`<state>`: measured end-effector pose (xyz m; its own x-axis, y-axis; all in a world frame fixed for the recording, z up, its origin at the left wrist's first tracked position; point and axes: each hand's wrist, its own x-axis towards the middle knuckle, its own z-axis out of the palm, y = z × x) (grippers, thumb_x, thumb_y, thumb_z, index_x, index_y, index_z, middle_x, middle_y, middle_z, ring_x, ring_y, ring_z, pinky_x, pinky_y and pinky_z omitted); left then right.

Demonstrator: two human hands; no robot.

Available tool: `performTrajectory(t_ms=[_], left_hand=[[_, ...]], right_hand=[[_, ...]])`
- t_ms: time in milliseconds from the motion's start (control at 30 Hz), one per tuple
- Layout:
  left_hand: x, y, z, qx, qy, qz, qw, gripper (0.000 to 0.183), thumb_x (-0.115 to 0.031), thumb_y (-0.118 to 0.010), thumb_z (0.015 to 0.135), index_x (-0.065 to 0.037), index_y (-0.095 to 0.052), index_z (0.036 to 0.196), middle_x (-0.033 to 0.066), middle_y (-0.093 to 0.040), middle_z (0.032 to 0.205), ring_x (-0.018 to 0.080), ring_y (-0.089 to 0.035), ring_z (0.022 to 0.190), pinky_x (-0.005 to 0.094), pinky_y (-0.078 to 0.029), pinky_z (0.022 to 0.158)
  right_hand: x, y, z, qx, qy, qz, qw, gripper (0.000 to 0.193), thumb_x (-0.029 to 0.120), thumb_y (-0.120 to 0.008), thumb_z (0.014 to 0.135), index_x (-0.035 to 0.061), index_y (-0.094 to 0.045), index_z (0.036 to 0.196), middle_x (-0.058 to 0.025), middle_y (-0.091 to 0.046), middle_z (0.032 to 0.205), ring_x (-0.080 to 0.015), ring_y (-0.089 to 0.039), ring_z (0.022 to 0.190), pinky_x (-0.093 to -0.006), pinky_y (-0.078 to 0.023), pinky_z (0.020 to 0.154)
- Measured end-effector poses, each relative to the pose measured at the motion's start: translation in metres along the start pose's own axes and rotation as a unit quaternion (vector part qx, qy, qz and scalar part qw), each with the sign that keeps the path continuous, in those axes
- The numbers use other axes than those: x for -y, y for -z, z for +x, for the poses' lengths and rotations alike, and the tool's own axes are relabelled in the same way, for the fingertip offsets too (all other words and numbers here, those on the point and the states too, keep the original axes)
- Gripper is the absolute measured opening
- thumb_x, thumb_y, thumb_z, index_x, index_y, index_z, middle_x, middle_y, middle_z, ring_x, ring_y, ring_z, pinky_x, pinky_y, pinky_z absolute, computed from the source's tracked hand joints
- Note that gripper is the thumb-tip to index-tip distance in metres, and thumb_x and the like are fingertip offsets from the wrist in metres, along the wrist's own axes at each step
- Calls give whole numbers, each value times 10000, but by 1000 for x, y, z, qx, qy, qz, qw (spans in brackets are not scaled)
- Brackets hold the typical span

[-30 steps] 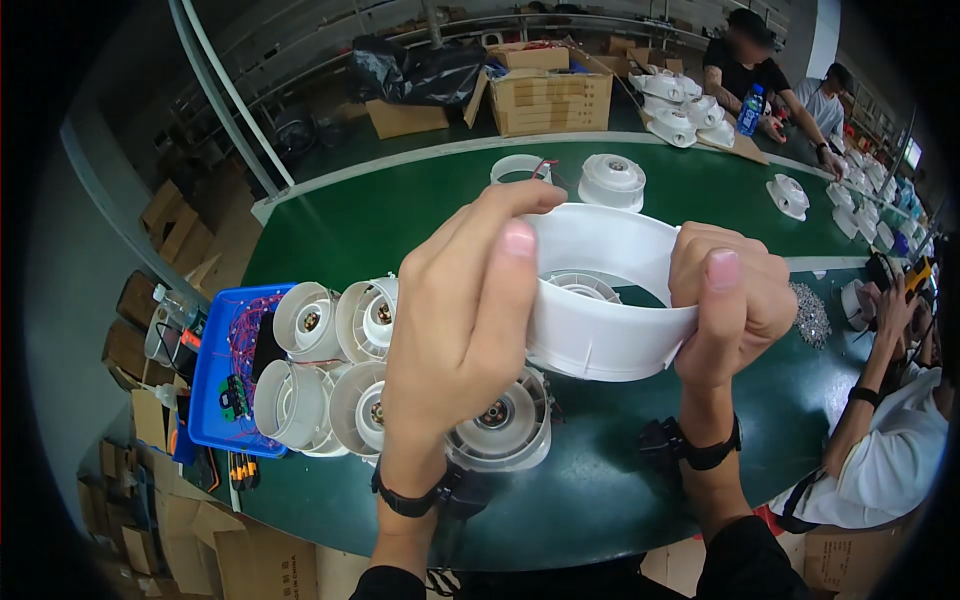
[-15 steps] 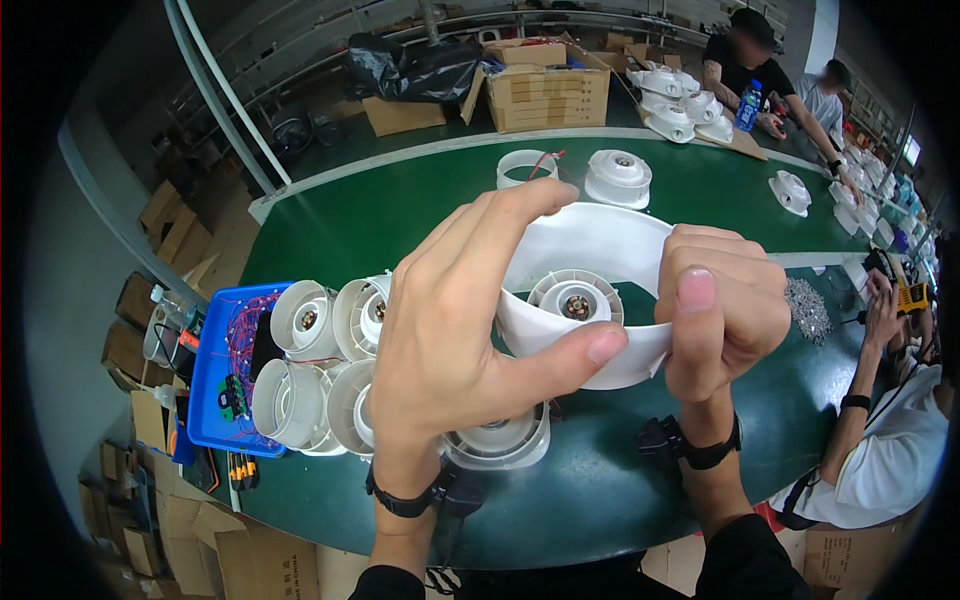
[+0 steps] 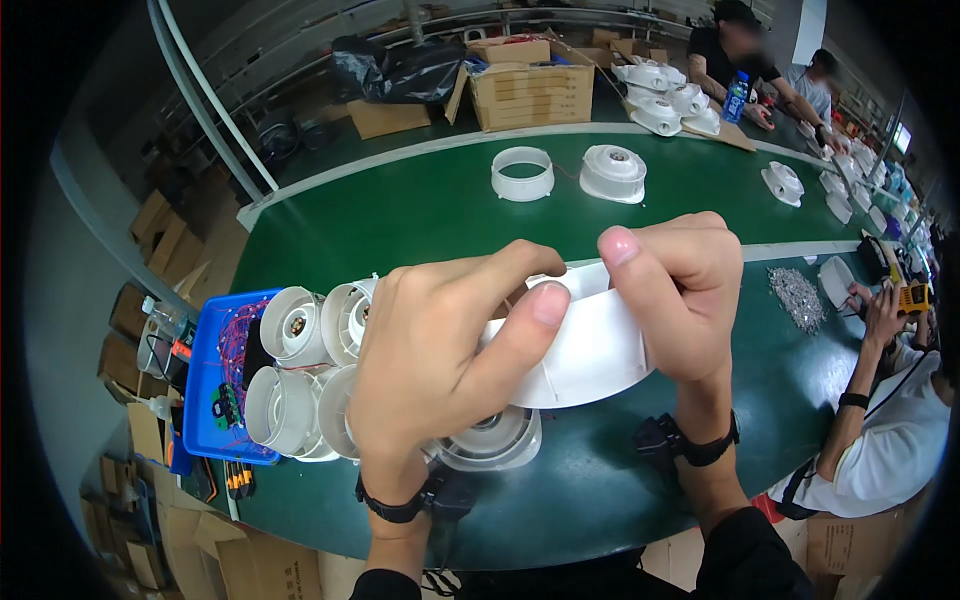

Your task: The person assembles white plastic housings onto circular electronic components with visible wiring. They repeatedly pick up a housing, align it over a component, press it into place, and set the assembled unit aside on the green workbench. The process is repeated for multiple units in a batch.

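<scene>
- the long, green-topped bench with pale edging [image 3: 590, 510] runs across the whole view, its near edge by the person's body.
- a co-worker in a white shirt [image 3: 880, 450] is at the bench's right edge, a hand at a yellow-and-black tool [image 3: 912, 297].
- a brown cardboard box [image 3: 530, 95] stands beyond the bench's far edge.
- a blue rectangular plastic tray [image 3: 192, 400] lies at the bench's left edge, holding thin red and purple wires [image 3: 238, 335] and a green circuit board [image 3: 222, 408].
- a cluster of white round plastic housings [image 3: 283, 410] stands between the tray and the middle of the near edge, partly hidden by the left hand.
- the left hand [image 3: 430, 350] grips the left side of a wide white plastic ring [image 3: 590, 355], thumb on the outer wall, index finger over at the far side.
- the right hand [image 3: 690, 300] is closed on the ring's right side, thumb up at the rim; the ring is held tilted above the bench, in front of the person.
- near the far edge, a white round motor housing [image 3: 613, 175] sits right of a white open plastic ring [image 3: 523, 190], a thin reddish wire [image 3: 567, 172] between them.
- toward the right edge lies a heap of small silvery parts [image 3: 797, 300].
- slim orange-and-black tools [image 3: 239, 478] lie at the near left corner.
</scene>
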<state>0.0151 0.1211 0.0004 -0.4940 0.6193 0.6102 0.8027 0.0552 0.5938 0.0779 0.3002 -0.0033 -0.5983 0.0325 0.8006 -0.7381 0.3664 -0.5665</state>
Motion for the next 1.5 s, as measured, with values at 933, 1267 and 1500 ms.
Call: performTrajectory(t_ms=[933,1267,1500], left_hand=[[-1,16,-9,-117,-29,6,993,171,-181,-623,899,-18,-678,904,85,-672,744,130,-596,586,256,-425,494],[-31,-48,-52,164,-139,59,975,266,-141,-645,753,29,-635,957,85,-643,745,233,-678,747,342,-435,562],[-27,-53,-45,42,-122,-40,991,269,-313,-652,790,-62,-626,881,96,-673,727,318,-679,690,458,-519,572]], right_hand=[[-84,36,19,-111,-231,133,957,484,286,-504,954,36,-411,1358,-151,-661,852,-192,-656,630,-282,-519,532],[-305,-24,44,235,-635,121,726,595,487,-401,968,-65,-516,1157,-222,-673,781,-198,-590,474,-266,-430,380],[-278,-113,59,221,-613,136,746,923,625,-446,944,29,-63,1535,-262,-681,1027,-259,-688,714,-298,-544,562]])
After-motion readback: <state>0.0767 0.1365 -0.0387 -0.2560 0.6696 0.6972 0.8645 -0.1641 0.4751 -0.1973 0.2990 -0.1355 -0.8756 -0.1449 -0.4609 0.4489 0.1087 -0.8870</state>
